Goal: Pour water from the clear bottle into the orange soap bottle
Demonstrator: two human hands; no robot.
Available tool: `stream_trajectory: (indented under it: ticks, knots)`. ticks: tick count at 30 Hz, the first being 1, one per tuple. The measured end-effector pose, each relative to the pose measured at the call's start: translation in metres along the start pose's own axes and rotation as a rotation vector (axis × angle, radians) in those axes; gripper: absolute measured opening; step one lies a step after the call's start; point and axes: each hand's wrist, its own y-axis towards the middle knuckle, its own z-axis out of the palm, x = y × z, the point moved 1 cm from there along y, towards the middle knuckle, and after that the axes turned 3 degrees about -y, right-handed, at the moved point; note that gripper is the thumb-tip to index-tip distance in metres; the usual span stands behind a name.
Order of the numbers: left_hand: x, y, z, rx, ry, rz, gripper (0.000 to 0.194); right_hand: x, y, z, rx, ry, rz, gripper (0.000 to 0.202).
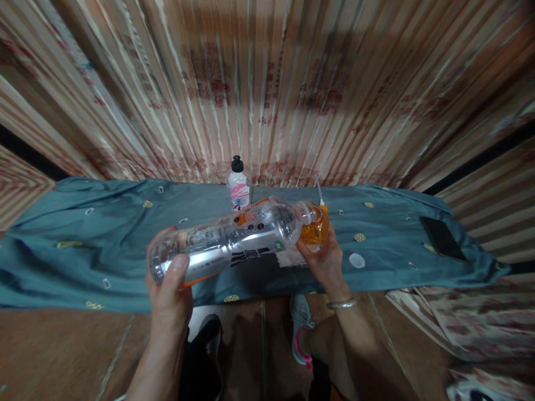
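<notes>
My left hand [170, 298] is wrapped round the base of a large clear plastic bottle [254, 231] with a silver and orange label. The bottle lies almost level, its neck pointing right. Close against its mouth is a small container of orange liquid [314, 229], gripped by my right hand [328, 260]. Whether the two openings touch I cannot tell. A thin pale tube with a white collar [321, 195] shows just behind the container. Beneath my right hand, partly hidden, lies a pale crumpled piece [290, 257].
A clear squeeze bottle with black cap and pink label [239, 189] stands at the back of the teal cloth [125, 234]. A white round disc [356, 260] and a dark phone [442, 238] lie to the right. A striped curtain [267, 94] hangs behind.
</notes>
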Motion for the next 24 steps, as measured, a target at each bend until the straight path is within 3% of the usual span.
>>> stream_trajectory:
  ticks: [24]
  knots:
    - [0.0033,0.0005,-0.0039,0.045,0.033,0.038,0.054,-0.0032,-0.0014,0.0014,0.011,-0.028,0.024,0.095]
